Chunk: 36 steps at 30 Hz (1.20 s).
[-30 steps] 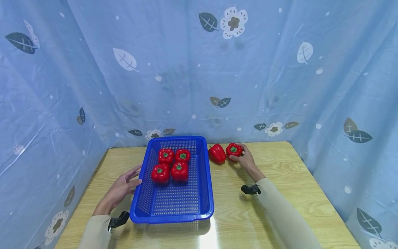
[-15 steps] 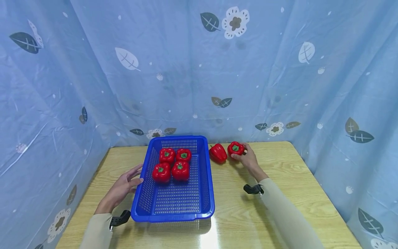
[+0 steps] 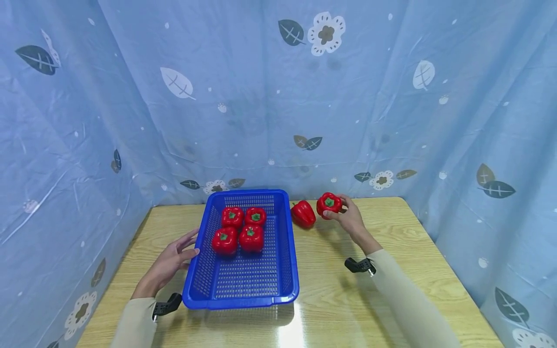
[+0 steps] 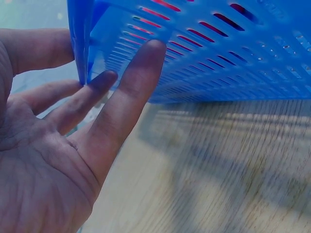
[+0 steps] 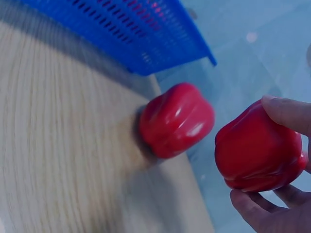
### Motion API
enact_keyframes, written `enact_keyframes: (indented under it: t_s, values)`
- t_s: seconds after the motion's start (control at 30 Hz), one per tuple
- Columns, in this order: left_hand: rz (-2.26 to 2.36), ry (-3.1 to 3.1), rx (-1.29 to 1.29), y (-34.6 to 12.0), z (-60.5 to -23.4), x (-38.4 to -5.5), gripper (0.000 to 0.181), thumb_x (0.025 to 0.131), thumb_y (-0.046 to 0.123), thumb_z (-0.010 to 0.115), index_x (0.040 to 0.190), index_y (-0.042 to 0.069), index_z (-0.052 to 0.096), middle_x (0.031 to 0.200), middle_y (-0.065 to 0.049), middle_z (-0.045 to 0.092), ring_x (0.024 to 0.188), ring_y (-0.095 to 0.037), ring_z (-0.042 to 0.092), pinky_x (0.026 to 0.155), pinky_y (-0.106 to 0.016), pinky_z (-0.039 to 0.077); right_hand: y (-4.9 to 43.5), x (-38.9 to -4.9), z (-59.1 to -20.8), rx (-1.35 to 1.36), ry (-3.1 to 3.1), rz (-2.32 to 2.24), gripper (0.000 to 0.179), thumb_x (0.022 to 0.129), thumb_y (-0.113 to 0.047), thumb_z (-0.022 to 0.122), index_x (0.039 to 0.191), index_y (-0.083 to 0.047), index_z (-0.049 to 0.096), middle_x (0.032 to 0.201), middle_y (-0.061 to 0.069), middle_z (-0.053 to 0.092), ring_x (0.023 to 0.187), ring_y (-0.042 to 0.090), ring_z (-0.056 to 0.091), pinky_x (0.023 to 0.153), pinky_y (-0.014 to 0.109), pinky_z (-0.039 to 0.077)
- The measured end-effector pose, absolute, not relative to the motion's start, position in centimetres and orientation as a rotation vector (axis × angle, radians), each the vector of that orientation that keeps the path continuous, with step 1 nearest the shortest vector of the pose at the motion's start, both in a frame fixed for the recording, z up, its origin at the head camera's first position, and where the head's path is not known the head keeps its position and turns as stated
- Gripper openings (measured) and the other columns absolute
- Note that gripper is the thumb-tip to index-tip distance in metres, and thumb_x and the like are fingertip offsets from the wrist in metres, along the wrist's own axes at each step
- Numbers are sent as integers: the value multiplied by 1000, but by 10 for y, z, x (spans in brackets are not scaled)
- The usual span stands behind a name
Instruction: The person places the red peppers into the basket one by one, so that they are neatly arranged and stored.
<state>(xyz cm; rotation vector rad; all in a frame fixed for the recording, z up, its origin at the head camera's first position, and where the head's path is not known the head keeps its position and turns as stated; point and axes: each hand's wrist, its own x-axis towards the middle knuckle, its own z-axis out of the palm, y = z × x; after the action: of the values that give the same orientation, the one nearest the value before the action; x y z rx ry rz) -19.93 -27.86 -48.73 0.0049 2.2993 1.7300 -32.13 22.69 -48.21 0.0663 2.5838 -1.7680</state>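
My right hand [image 3: 351, 221] grips a red bell pepper [image 3: 329, 204] between thumb and fingers, its green stem facing up. The right wrist view shows this held pepper [image 5: 260, 148] raised off the table. A second red bell pepper [image 3: 303, 214] lies on its side on the table, between the held one and the blue plastic basket [image 3: 297, 270]. Several red bell peppers [image 3: 225, 240] sit clustered inside the basket, stems up. At the basket's left side, my left hand [image 3: 170, 261] holds the rim, thumb on the edge; the fingers [image 4: 129, 92] are against the slotted outer wall.
A wooden table [image 3: 348, 309] carries the basket and loose pepper. Blue patterned cloth [image 3: 270, 121] hangs behind the table's back edge and along both sides. Black wrist mounts [image 3: 360, 266] sit on both sleeves.
The right hand has lifted its bell pepper slightly off the table. The left hand, the basket and the other bell peppers keep their places.
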Motion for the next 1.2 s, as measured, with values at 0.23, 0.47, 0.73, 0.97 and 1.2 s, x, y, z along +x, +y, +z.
enact_keyframes:
  t_s: [0.23,0.47,0.73,0.97,1.2]
  values:
    - [1736,2299,-7,-278,-488,-200,73,95,27,64,157,22,25,159,-20,31,119,-36,62,90,-50,56,224,-308,-464,-17,2560,-1803,78,82,-26,80,146,-15,38,149,16,42,134,41,46,103,51,48]
    - [1734,2307,-12,-278,-489,-200,73,94,27,64,157,22,25,158,-20,32,118,-36,62,90,-50,56,217,-289,-447,-96,2572,-1787,79,82,-27,80,147,-15,38,150,15,42,135,40,45,102,51,50]
    - [1749,2298,2,-278,-490,-200,73,95,26,64,157,22,25,158,-20,33,117,-35,63,88,-49,56,203,-272,-431,-171,2534,-1773,76,85,-19,77,148,-12,35,151,18,40,135,42,44,100,51,51]
    - [1749,2292,0,-279,-490,-200,73,95,26,64,157,22,25,158,-20,31,118,-34,63,89,-49,56,192,-261,-424,-241,2514,-1763,76,84,-20,78,147,-11,37,149,18,43,132,41,48,96,46,54]
    - [1747,2292,4,-279,-489,-198,74,95,27,64,157,23,24,159,-20,30,121,-36,60,90,-49,56,181,-250,-419,-331,2496,-1798,72,80,-23,82,142,-16,45,144,14,49,127,39,53,92,42,56]
